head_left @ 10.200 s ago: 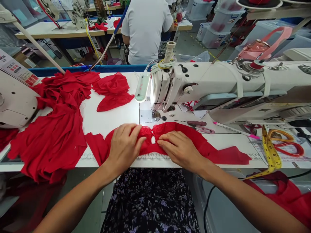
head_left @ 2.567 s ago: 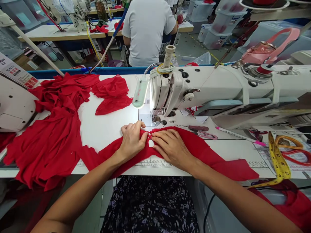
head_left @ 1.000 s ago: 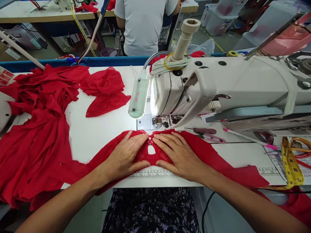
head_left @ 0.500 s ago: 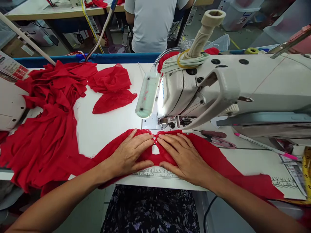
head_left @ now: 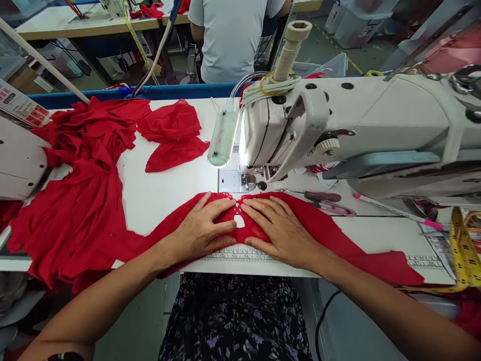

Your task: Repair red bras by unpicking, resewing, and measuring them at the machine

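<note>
A red lace-edged garment piece lies across the front of the white table, with a small opening between its two scalloped halves at the centre. My left hand rests flat on its left half, fingers spread. On the right half lies my right hand, also flat with fingers apart. The fingertips of both hands come close to the narrow joining part without touching each other. Just beyond the fabric stands the sewing machine's presser foot, and the fabric is not under it. A printed ruler scale runs along the table edge.
A large heap of red fabric covers the left side, with smaller red pieces beside it. The machine head and lamp stand behind. Scissors, a pen and a tape measure lie right. A person sits beyond.
The view has shifted, so the machine and table appear somewhat higher and farther left. Both hands stay flat on the red piece, with no clear movement over it.
</note>
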`<state>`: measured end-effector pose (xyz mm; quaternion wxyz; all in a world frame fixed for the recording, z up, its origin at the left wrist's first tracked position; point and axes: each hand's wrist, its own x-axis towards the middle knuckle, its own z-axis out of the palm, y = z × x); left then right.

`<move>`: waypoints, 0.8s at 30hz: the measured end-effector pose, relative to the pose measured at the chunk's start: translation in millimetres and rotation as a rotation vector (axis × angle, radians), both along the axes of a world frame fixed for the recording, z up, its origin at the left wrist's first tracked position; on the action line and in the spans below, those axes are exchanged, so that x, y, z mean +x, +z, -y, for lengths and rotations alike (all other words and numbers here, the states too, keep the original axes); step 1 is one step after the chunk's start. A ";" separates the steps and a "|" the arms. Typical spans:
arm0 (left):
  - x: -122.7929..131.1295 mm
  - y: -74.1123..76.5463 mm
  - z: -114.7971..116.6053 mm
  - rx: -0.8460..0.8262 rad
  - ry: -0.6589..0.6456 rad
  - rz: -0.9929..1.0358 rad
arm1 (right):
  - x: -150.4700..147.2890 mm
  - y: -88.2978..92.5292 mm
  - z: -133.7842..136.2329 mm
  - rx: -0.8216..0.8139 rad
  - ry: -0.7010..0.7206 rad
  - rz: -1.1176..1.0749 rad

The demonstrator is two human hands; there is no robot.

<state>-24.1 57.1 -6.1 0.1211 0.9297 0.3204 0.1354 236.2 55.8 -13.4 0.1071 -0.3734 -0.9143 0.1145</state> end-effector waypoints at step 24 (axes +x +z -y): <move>-16.5 8.5 62.7 0.155 0.098 0.023 | -4.1 1.2 2.1 0.068 0.047 -0.022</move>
